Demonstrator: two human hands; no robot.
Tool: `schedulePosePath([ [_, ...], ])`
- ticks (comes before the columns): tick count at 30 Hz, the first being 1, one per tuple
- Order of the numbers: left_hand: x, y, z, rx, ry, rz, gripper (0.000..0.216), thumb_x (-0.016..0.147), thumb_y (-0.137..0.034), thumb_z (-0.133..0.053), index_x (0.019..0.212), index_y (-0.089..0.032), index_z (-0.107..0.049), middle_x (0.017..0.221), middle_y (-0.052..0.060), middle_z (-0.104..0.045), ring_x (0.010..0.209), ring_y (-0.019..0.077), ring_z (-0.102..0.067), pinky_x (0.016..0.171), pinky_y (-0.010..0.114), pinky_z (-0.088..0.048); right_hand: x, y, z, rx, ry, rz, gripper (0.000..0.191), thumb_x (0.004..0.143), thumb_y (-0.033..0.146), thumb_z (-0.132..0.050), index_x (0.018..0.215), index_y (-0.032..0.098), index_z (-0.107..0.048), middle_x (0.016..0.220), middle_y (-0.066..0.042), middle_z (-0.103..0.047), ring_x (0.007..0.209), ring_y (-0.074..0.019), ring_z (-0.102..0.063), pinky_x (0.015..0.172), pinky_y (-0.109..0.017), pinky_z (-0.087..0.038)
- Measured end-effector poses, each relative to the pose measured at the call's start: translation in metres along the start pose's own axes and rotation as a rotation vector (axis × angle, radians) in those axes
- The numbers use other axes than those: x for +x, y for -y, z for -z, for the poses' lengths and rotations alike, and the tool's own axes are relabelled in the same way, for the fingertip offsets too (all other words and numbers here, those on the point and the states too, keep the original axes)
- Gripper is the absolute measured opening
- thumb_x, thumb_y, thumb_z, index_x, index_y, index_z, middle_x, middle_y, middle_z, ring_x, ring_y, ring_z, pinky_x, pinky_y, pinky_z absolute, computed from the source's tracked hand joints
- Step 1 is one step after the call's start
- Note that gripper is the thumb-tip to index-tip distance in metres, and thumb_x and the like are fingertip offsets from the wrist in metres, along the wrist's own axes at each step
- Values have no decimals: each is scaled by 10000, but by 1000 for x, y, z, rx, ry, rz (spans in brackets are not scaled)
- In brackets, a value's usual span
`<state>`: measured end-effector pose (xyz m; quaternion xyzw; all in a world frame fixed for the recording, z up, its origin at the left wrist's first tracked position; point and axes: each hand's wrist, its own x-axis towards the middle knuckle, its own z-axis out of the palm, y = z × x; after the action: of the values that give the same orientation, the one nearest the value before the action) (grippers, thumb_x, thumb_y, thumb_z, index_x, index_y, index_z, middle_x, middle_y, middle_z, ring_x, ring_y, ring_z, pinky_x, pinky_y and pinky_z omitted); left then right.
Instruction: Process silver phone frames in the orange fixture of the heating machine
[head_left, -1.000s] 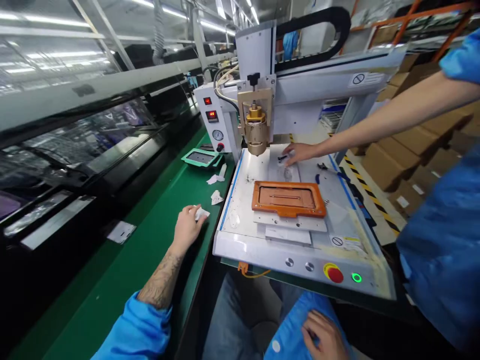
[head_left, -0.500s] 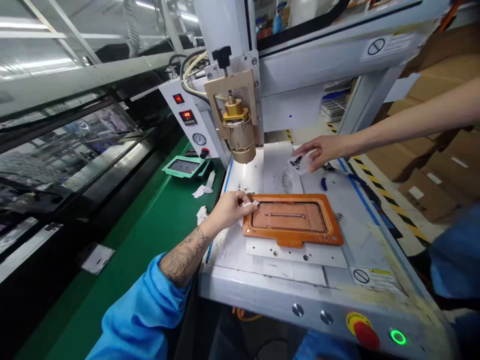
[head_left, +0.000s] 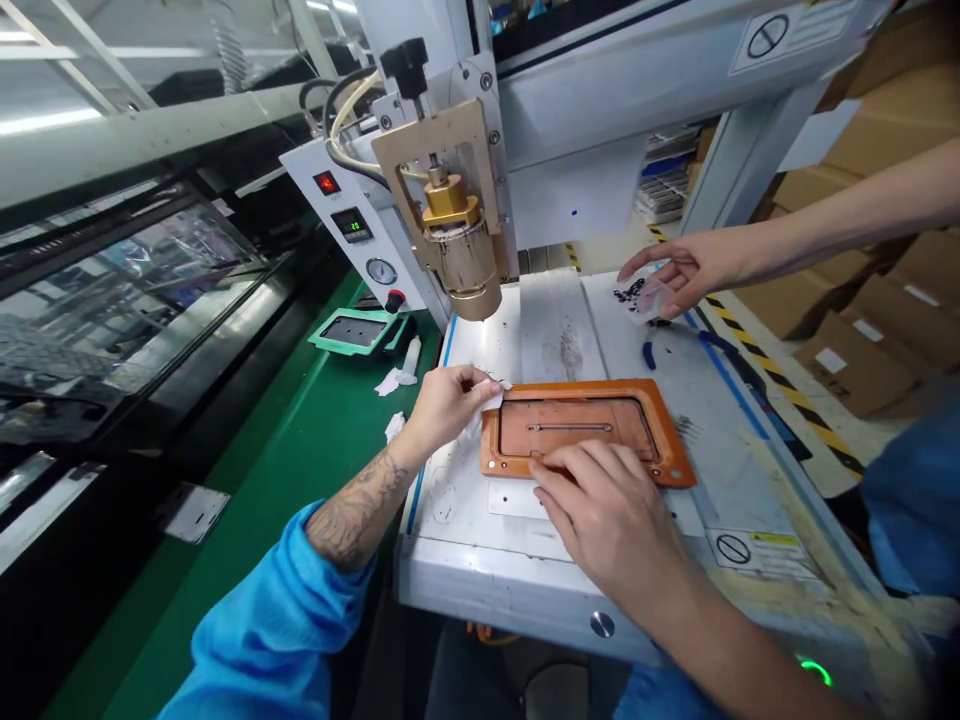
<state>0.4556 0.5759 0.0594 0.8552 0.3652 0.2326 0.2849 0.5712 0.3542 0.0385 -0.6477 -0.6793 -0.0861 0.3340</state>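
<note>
An orange rectangular tray (head_left: 679, 440) with a recessed middle and a thin black line around the recess lies on the machine table. At its far left corner, my left hand (head_left: 454, 400) pinches a crumpled white wipe (head_left: 491, 397). My right hand (head_left: 611, 510) is bent over the near edge of the tray, fingers on the rim and thumb in front; its palm side is hidden. A co-worker's hand (head_left: 694, 270) at the right holds a thin clear film (head_left: 652, 297) with small black specks on it. A gold-coloured cylindrical head (head_left: 469, 270) hangs above and behind the tray.
A green frame (head_left: 352, 330), a white tube (head_left: 411, 358) and crumpled paper (head_left: 395, 427) lie on the green belt at the left. Blue-handled pliers (head_left: 649, 355) are near the co-worker's hand. A control box (head_left: 352, 225) stands beside the head.
My right hand has come into view from the lower right, onto the tray's near edge. The co-worker's hand has moved right and slightly up with the film. My left hand stays at the corner.
</note>
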Motion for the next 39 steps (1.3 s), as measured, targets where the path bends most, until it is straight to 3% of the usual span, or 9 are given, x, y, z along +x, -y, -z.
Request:
schedulePosePath([
  [4,-22,-4,14,48,148,-121,197,873,-373,-744,832,-181,-741,798,25,-718,697,155,-625,631,256,-428,6,-8,1,19,-4,-5,82,942,158,-651,980,186,-718,905,-29,-659,897,-223,-530,766,-392,-347],
  [7,-26,-13,20,146,228,-63,225,891,-346,-733,757,-169,-698,641,-5,-665,575,135,-569,565,252,-375,0,-6,3,28,34,-22,177,882,204,-738,1056,186,-712,949,-33,-668,932,-238,-531,788,-403,-351],
  [14,25,-15,0,412,112,-97,244,868,-293,-764,689,-151,-680,621,20,-646,602,151,-568,591,274,-361,-2,-3,5,36,77,-25,283,841,249,-773,1105,181,-694,976,-30,-659,955,-247,-522,829,-417,-359],
  [17,30,-8,4,190,114,-52,293,893,-386,-717,730,-142,-701,609,15,-635,553,141,-567,556,264,-394,-1,-3,6,36,73,-39,290,822,269,-793,1083,191,-693,974,-30,-658,952,-254,-521,825,-415,-352],
  [20,12,-4,17,-141,166,-46,311,884,-450,-703,886,-142,-745,765,42,-706,567,135,-602,519,247,-454,-2,-4,6,56,80,-41,299,823,273,-792,1092,200,-685,988,-22,-652,959,-253,-519,834,-417,-354],
  [24,-7,-2,25,8,239,-190,134,824,-303,-795,905,-196,-785,868,42,-734,729,150,-652,646,251,-493,-3,-6,5,52,86,-51,317,817,276,-793,1101,198,-676,1001,-21,-649,966,-250,-514,843,-424,-362],
  [29,12,4,12,46,262,-138,142,867,-305,-769,816,-173,-758,653,1,-679,576,128,-606,569,237,-441,-5,-5,4,41,83,-43,313,827,281,-772,1110,192,-671,1005,-35,-656,969,-255,-518,844,-432,-361],
  [34,19,0,11,355,252,-471,188,984,-206,-589,1042,-179,-766,967,67,-715,884,182,-694,801,277,-530,-6,-4,3,47,76,-63,349,810,290,-791,1124,194,-672,1008,-25,-652,977,-257,-521,851,-437,-362],
  [39,-7,-4,35,815,443,-726,393,1027,-102,-341,1305,-95,-619,980,101,-637,856,208,-649,722,315,-552,-6,-5,2,55,77,-56,320,831,294,-765,1121,197,-673,1015,-30,-655,985,-254,-525,864,-438,-365],
])
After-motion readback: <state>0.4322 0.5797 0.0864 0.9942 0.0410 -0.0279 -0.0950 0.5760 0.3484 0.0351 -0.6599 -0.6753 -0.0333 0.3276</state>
